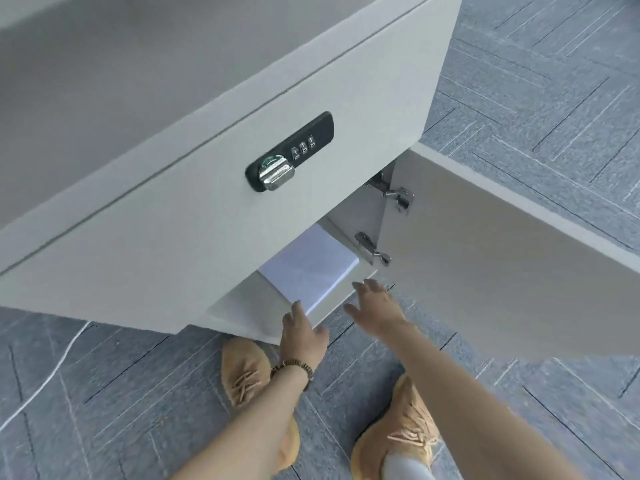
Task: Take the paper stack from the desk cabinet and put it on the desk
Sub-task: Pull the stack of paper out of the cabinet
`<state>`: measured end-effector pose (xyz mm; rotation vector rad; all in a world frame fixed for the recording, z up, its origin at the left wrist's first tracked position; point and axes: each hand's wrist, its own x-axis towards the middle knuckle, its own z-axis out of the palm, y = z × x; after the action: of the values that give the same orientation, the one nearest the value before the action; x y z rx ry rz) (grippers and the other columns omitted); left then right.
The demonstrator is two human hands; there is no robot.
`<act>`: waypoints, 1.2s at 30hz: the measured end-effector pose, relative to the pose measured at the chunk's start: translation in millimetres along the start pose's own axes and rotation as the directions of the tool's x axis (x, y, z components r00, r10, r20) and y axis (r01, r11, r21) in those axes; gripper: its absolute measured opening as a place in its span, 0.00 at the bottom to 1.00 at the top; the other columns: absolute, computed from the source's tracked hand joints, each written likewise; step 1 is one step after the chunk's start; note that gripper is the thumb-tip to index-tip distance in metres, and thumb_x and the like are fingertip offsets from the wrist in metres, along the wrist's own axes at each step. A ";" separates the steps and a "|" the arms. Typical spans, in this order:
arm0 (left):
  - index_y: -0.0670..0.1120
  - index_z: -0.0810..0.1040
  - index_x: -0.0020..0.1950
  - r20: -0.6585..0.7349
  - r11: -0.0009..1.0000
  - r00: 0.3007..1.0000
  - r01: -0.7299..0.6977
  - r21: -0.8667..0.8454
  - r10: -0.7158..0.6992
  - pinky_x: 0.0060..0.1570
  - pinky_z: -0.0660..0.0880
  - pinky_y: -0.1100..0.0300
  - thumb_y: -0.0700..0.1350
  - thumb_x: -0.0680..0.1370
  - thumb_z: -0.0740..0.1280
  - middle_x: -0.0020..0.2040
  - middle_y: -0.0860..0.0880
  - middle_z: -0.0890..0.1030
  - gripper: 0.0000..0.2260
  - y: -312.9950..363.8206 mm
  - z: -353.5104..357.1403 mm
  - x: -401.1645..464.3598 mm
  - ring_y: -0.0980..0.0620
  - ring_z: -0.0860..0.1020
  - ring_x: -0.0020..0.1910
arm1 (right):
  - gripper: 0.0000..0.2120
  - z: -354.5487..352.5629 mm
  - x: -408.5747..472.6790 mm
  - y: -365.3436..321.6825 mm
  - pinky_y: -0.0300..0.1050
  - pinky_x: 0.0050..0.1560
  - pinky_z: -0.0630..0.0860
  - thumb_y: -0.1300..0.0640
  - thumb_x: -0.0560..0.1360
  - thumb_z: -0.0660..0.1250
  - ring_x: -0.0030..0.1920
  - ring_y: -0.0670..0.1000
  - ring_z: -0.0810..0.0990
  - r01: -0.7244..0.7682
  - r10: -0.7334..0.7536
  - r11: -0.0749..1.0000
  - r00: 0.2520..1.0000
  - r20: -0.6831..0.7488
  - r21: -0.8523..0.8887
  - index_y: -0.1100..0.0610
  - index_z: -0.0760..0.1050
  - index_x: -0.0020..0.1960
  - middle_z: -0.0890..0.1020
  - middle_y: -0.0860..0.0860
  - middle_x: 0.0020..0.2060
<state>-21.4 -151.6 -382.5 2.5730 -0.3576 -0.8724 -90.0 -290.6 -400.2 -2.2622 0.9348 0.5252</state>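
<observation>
A white paper stack (308, 268) lies flat on the floor of the open desk cabinet (239, 306), its near corner poking toward the opening. My left hand (303, 332), with a bead bracelet at the wrist, reaches to that near corner, fingertips touching or just short of it. My right hand (375, 306) hovers with fingers spread just in front of the stack's right side, not touching it. The grey desk top (121, 81) stretches above at the upper left.
The cabinet door (502, 271) stands swung open to the right on two metal hinges (372, 249). Above the opening a white drawer front carries a black combination lock (289, 155). My two tan shoes stand on the grey carpet below.
</observation>
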 end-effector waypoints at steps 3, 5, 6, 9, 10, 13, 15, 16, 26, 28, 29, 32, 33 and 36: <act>0.41 0.55 0.78 0.060 0.992 0.994 0.097 -0.086 -0.092 0.54 0.74 0.53 0.44 0.78 0.67 0.71 0.37 0.69 0.33 -2.1 21.2 32.7 0.39 0.76 0.64 | 0.29 7.5 42.0 0.5 0.60 0.73 0.67 0.46 0.81 0.60 0.75 0.62 0.65 -0.019 0.019 0.999 1.000 0.019 0.039 0.56 0.60 0.77 0.62 0.59 0.77; 0.41 0.55 0.78 0.054 0.974 0.985 0.169 -0.155 -0.162 0.54 0.77 0.49 0.45 0.76 0.69 0.69 0.36 0.72 0.35 -3.6 30.7 55.4 0.37 0.78 0.60 | 0.30 12.5 67.6 1.7 0.60 0.73 0.66 0.45 0.81 0.60 0.75 0.61 0.65 -0.020 0.019 0.998 1.000 0.018 0.061 0.56 0.58 0.79 0.61 0.59 0.78; 0.41 0.55 0.78 0.053 0.965 0.980 0.196 -0.174 -0.190 0.55 0.79 0.47 0.46 0.75 0.69 0.68 0.35 0.73 0.36 -5.0 34.4 65.6 0.37 0.79 0.60 | 0.31 15.2 79.2 3.3 0.60 0.73 0.66 0.45 0.81 0.60 0.76 0.61 0.64 -0.016 0.016 0.998 1.000 0.015 0.063 0.57 0.57 0.79 0.60 0.59 0.78; 0.40 0.54 0.79 0.053 0.949 0.971 0.240 -0.204 -0.234 0.65 0.74 0.48 0.47 0.73 0.71 0.73 0.36 0.70 0.40 -9.4 41.6 90.1 0.37 0.73 0.68 | 0.34 23.3 108.9 12.1 0.58 0.75 0.63 0.45 0.81 0.60 0.78 0.61 0.60 -0.016 0.017 0.995 1.000 0.000 0.097 0.57 0.53 0.81 0.58 0.60 0.79; 0.40 0.53 0.79 0.047 0.945 0.969 0.247 -0.214 -0.243 0.67 0.72 0.50 0.46 0.73 0.71 0.74 0.37 0.68 0.41 -11.1 42.5 96.7 0.38 0.71 0.71 | 0.35 26.4 118.3 15.2 0.58 0.75 0.62 0.45 0.81 0.60 0.78 0.61 0.58 -0.023 0.023 0.994 1.000 -0.006 0.111 0.58 0.51 0.81 0.57 0.60 0.79; 0.41 0.50 0.81 0.043 0.919 0.959 0.282 -0.276 -0.281 0.68 0.69 0.50 0.44 0.73 0.72 0.78 0.39 0.63 0.43 -16.0 42.5 117.3 0.40 0.68 0.74 | 0.37 31.1 144.4 19.5 0.58 0.76 0.60 0.44 0.81 0.60 0.79 0.63 0.54 -0.052 0.059 0.988 0.997 -0.044 0.146 0.59 0.48 0.81 0.55 0.61 0.79; 0.43 0.48 0.81 0.060 0.893 0.950 0.310 -0.327 -0.308 0.68 0.70 0.50 0.42 0.74 0.73 0.79 0.39 0.61 0.44 -18.5 42.0 130.7 0.40 0.68 0.75 | 0.38 31.6 159.1 19.0 0.58 0.76 0.60 0.43 0.81 0.60 0.78 0.64 0.56 -0.049 0.058 0.989 0.996 -0.063 0.141 0.60 0.48 0.81 0.58 0.63 0.78; 0.43 0.47 0.82 0.075 0.877 0.945 0.322 -0.357 -0.317 0.68 0.69 0.50 0.42 0.74 0.73 0.80 0.39 0.60 0.45 -19.0 42.4 135.6 0.40 0.67 0.75 | 0.39 32.2 164.6 18.3 0.58 0.77 0.59 0.42 0.80 0.59 0.78 0.64 0.56 -0.038 0.046 0.991 0.997 -0.065 0.126 0.61 0.47 0.81 0.58 0.62 0.78; 0.51 0.47 0.82 0.030 0.886 0.918 0.389 -0.253 -0.395 0.71 0.66 0.41 0.52 0.71 0.74 0.81 0.40 0.57 0.49 -21.2 75.2 127.7 0.36 0.58 0.78 | 0.51 48.8 143.3 36.2 0.57 0.75 0.62 0.40 0.74 0.68 0.79 0.60 0.54 0.008 -0.005 0.980 1.000 -0.014 0.198 0.59 0.42 0.82 0.57 0.56 0.79; 0.51 0.47 0.82 0.044 0.890 0.925 0.375 -0.261 -0.377 0.70 0.65 0.40 0.52 0.72 0.74 0.81 0.40 0.56 0.48 -24.0 80.6 113.0 0.36 0.56 0.79 | 0.49 52.9 127.8 47.6 0.56 0.76 0.59 0.40 0.74 0.68 0.79 0.61 0.54 -0.007 0.008 0.975 1.000 -0.005 0.223 0.59 0.44 0.82 0.58 0.56 0.79; 0.52 0.46 0.82 0.052 0.893 0.930 0.364 -0.266 -0.364 0.70 0.65 0.39 0.52 0.72 0.74 0.81 0.39 0.54 0.47 -26.8 84.2 105.5 0.36 0.55 0.79 | 0.48 56.2 119.9 53.7 0.56 0.76 0.60 0.40 0.75 0.67 0.79 0.60 0.55 -0.020 0.020 0.973 1.000 0.003 0.230 0.59 0.45 0.82 0.59 0.57 0.79; 0.50 0.45 0.82 0.079 0.908 0.946 0.325 -0.266 -0.315 0.70 0.65 0.39 0.52 0.74 0.72 0.82 0.40 0.52 0.46 -37.5 94.9 80.3 0.37 0.53 0.80 | 0.42 70.1 103.2 73.2 0.57 0.71 0.69 0.39 0.76 0.65 0.75 0.60 0.65 -0.112 0.122 0.946 0.992 -0.013 0.303 0.59 0.54 0.80 0.66 0.58 0.75; 0.48 0.45 0.82 0.076 0.915 0.954 0.300 -0.269 -0.291 0.71 0.64 0.41 0.51 0.74 0.73 0.82 0.41 0.52 0.46 -41.1 99.1 73.7 0.38 0.53 0.80 | 0.39 73.7 100.8 79.1 0.57 0.70 0.71 0.39 0.77 0.64 0.73 0.59 0.69 -0.147 0.167 0.932 0.985 -0.034 0.332 0.59 0.58 0.79 0.69 0.58 0.73; 0.40 0.46 0.82 0.004 0.924 0.968 0.240 -0.297 -0.250 0.76 0.60 0.47 0.48 0.74 0.74 0.82 0.40 0.54 0.47 -48.0 109.2 58.2 0.41 0.56 0.80 | 0.37 80.3 100.4 86.1 0.55 0.67 0.72 0.37 0.75 0.66 0.68 0.58 0.73 -0.189 0.229 0.913 0.971 -0.071 0.361 0.57 0.64 0.75 0.73 0.57 0.68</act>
<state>-39.4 -161.3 -513.7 2.3775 0.1048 -0.8891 -95.5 -332.1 -549.1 -1.8935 1.2323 0.2920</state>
